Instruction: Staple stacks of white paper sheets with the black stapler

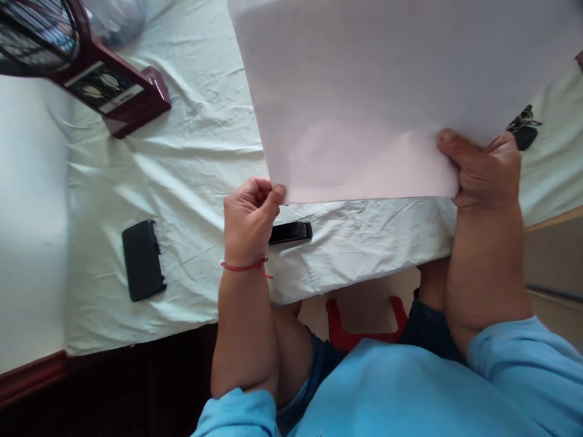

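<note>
Head view: table (191,152) covered with a wrinkled white cloth. Far left, a dark red fan base (113,91) with grille above. Left near edge, a flat black case (142,260). A black stapler (291,232) lies just behind the left hand, partly hidden by it. Keys (523,124) at far right, partly behind the right hand. A large pale sheet of paper (387,91) is held up above the table, blocking the far side. Left hand (249,220) pinches the sheet's near left corner, fingers curled shut; red thread on the wrist. Right hand (483,170) grips the near right corner, thumb on top. Paper smooth, flat, unprinted.
</note>
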Available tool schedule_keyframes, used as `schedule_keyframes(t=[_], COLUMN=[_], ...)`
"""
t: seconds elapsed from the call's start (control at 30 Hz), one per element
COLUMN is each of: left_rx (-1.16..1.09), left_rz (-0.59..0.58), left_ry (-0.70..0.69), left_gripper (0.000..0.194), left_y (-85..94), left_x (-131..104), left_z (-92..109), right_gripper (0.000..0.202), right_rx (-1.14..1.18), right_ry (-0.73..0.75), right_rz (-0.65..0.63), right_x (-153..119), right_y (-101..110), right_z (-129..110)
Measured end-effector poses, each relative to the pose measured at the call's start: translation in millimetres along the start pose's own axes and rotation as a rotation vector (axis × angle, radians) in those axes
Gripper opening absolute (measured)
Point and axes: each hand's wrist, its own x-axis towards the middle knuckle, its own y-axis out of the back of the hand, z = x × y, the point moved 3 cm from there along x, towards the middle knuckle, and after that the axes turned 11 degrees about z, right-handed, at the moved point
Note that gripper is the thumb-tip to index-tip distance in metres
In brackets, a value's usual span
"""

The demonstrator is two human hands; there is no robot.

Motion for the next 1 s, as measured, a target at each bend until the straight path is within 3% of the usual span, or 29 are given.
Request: schedule_keyframes(t=[0.23, 0.4, 0.57, 0.77, 1.0], left_rx=[0.132, -0.021, -0.196, -0.242, -0.289], left_rz=[0.051, 0.028, 0.066, -0.030, 0.026], left_ry=[0.018, -0.019, -0.096, 0.004, 0.023], left_gripper=[0.054, 0.041, 0.073, 0.062, 0.073], left_y=[0.7, -0.2, 2.0, -2.2, -3.0], left_x=[-2.4, 0.6, 4.7, 2.2, 3.6], left_z=[6.2, 0.4, -11.2, -7.7, -11.1], right_gripper=[0.062, 0.065, 0.085, 0.073, 0.069], right_rx=[-0.024, 0.009, 0.148, 0.228, 0.231], right_ry=[-0.067, -0.040, -0.024, -0.020, -0.016], right_rz=[0.017, 0.000, 0.007, 0.085, 0.097], right_x=[-0.3, 3.4, 13.7, 21.1, 15.7], right_y=[1.5, 3.2, 0.3, 4.1, 1.7], right_z=[2.5, 7.7, 24.5, 35.3, 30.8])
